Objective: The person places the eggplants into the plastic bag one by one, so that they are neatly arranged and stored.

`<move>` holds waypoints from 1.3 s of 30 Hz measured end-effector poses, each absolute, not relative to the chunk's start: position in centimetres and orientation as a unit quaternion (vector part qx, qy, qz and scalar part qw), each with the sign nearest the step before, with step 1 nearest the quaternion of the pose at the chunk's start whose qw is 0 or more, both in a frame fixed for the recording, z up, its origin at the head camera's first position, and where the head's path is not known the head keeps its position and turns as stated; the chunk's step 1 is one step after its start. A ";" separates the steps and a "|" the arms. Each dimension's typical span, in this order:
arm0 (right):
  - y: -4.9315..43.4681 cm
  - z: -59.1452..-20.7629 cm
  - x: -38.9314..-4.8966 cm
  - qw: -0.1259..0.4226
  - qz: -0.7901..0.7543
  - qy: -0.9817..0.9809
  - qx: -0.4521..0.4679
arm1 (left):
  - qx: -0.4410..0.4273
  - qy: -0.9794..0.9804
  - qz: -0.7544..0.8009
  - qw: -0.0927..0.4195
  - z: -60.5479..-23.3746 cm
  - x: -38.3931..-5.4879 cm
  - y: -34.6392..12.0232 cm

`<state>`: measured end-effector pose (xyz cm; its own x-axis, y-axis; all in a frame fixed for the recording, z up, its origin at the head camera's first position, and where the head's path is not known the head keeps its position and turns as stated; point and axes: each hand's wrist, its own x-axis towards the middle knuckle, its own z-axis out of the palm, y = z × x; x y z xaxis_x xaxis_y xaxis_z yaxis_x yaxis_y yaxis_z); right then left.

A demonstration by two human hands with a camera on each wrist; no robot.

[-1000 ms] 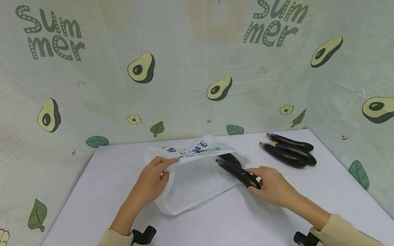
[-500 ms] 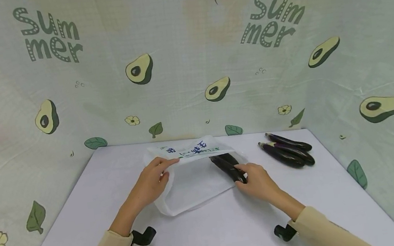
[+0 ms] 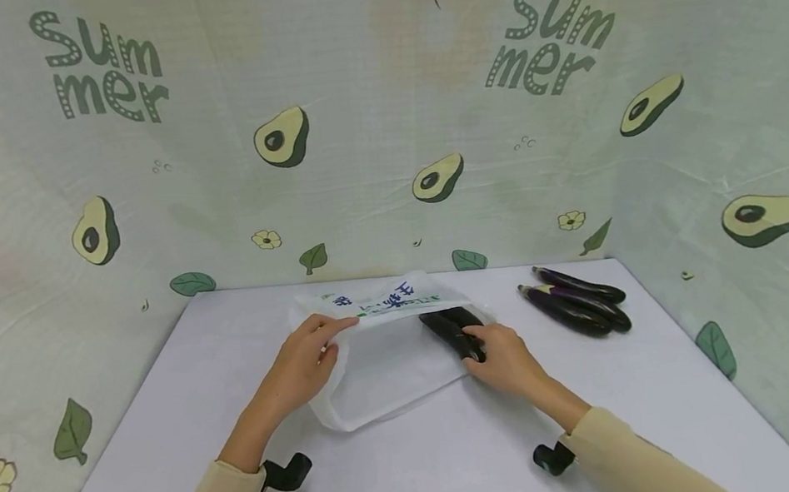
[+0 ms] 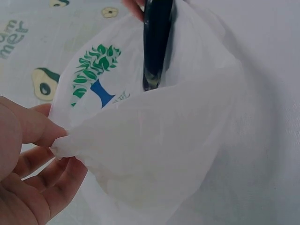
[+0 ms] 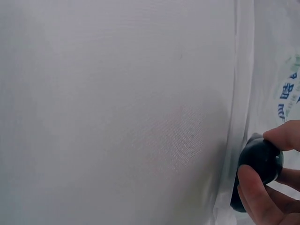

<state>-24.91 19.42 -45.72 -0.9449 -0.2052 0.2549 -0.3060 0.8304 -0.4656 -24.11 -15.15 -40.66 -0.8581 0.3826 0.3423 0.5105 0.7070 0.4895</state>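
A white plastic bag (image 3: 397,372) with blue and green print lies mid-table, its mouth facing the person. My left hand (image 3: 307,361) pinches the upper rim and lifts it; the left wrist view shows the bag's edge bunched between thumb and fingers. At the right side of the mouth, my right hand (image 3: 505,358) grips the rounded near end of a dark eggplant (image 3: 448,333), whose far end reaches inside, hidden under the bag's top. Another eggplant (image 3: 463,316) lies beside it within the bag. In the right wrist view, thumb and fingers close round the eggplant's butt (image 5: 265,159).
Several more eggplants (image 3: 573,309) lie grouped at the back right of the white table (image 3: 427,477). Patterned cloth (image 3: 363,133) hangs along the back and sides. A black wrist camera (image 3: 288,473) sits at the left cuff.
My right hand has moved left and slightly farther from me, carrying the eggplant into the bag's mouth. The left hand keeps its hold on the rim.
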 end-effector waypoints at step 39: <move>16.9 -47.3 -27.6 0.101 0.276 -0.949 0.114 | -0.248 -0.916 -0.297 0.105 -40.6 -24.0 -15.1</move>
